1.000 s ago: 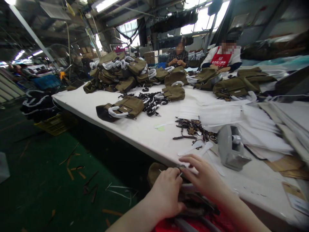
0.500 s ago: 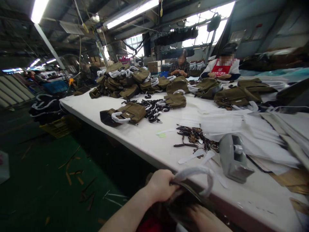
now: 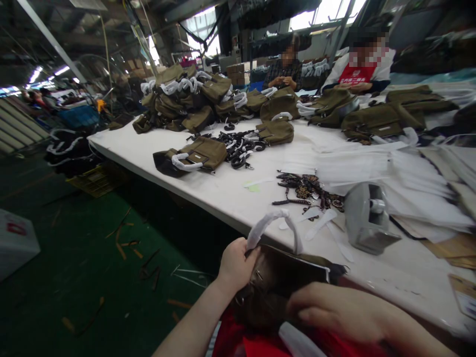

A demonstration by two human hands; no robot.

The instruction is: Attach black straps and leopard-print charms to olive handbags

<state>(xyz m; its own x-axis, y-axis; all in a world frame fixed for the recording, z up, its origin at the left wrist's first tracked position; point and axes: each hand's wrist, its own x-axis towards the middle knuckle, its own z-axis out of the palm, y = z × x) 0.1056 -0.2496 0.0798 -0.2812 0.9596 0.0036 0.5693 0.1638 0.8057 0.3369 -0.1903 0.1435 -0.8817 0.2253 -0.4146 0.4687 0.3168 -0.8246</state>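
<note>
Red cloth (image 3: 256, 344): six o'clock of the view, at the near edge, below the bag.
Right hand (image 3: 330, 310): toward five o'clock, fingers bent over the near side of the bag's mouth; cannot tell whether they grip anything.
Left hand (image 3: 238, 265): six o'clock, fingers closed on the bag's rim beside the left foot of its handle.
Olive bag (image 3: 273, 307): five o'clock, between both hands at the table's near edge, mouth open, interior dark.
Bag handle (image 3: 273, 216): white-wrapped, arching upright from the bag's far rim.
White table (image 3: 223, 203): runs from four o'clock back to ten.
Grey metal dispenser (image 3: 366, 218): just past three o'clock, on the table beyond the right hand.
White strips (image 3: 320, 224): about four o'clock, lying just left of the dispenser.
Dark trinkets (image 3: 307, 188): three o'clock, in a loose pile behind the strips.
White sheets (image 3: 353, 166): three o'clock, in overlapping layers.
Single bag (image 3: 206, 152): toward ten o'clock, lying flat.
Black straps (image 3: 238, 146): twelve o'clock, tangled beside the single bag.
Yellow crate (image 3: 98, 181): nine o'clock, on the green floor.
Bag heap (image 3: 186, 104): between ten and eleven, white handles showing.
Two co-workers: one in dark checks (image 3: 284, 72) at one o'clock, one in a red apron (image 3: 359, 74) at two.
</note>
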